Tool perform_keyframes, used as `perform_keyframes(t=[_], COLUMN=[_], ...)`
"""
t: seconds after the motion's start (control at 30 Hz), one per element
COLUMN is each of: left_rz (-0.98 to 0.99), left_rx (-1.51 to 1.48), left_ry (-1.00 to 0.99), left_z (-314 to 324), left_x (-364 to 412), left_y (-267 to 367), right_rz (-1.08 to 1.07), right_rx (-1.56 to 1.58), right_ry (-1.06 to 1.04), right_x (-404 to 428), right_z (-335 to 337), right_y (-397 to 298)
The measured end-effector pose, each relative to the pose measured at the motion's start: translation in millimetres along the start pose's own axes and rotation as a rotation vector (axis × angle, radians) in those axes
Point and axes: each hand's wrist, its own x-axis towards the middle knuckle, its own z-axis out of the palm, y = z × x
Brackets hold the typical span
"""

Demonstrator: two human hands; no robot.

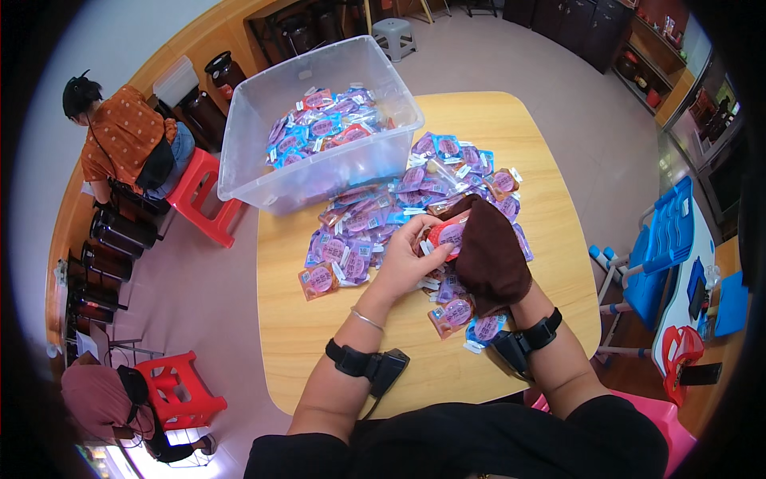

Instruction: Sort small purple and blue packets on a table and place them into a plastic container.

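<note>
My left hand (413,257) grips a red plastic packet (449,235) between thumb and fingers. A dark brown cloth (494,254) covers my right hand (529,299), and only the wrist end shows. The cloth lies against the packet's right side; the fingers under it are hidden. Around and beneath both hands spreads a heap of small sealed packets (362,220), mostly purple, some blue or orange-brown, with white tabs and print. Closer to me lie an orange-brown packet (452,316) and a blue packet (486,327).
A translucent plastic bin (335,179) of similar packets stands at the far left of the wooden table (323,371). Two people sit at left near red stools (206,197) and dark jars (122,233). A blue chair (649,287) is at right, a grey stool (394,36) beyond.
</note>
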Motion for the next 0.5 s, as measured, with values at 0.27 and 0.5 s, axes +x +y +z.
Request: perform_keyframes(t=[0.27,0.5], left_rz=[-0.079,-0.062], left_rx=[0.026,-0.139], left_ry=[0.050,0.129], left_z=[-2,2], left_x=[2,1], left_y=[4,9], right_rz=[-0.431,0.064], right_rx=[-0.047,-0.097], right_ry=[0.054,0.077], right_x=[2,6], right_z=[-9,-1], right_y=[6,-15])
